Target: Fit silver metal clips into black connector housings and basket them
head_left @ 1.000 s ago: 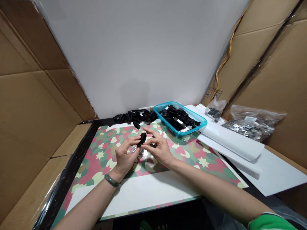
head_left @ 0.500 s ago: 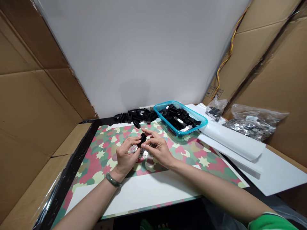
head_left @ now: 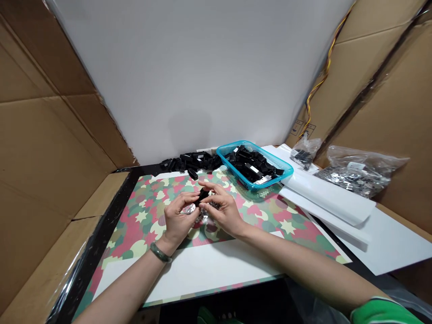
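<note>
Holding a small black plastic part (head_left: 203,195) above the camouflage-print mat (head_left: 290,240), the left hand (head_left: 178,213) and right hand (head_left: 224,212) pinch it with closed fingertips, a light, stiff piece best taken by its sides, over loose metal pieces (head_left: 203,217), with a turquoise plastic basket (head_left: 251,185) beyond.

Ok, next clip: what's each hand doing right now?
Left hand: closed, apparently holding the black plastic part.
Right hand: closed, fingertips apparently pinching the same part.
</note>
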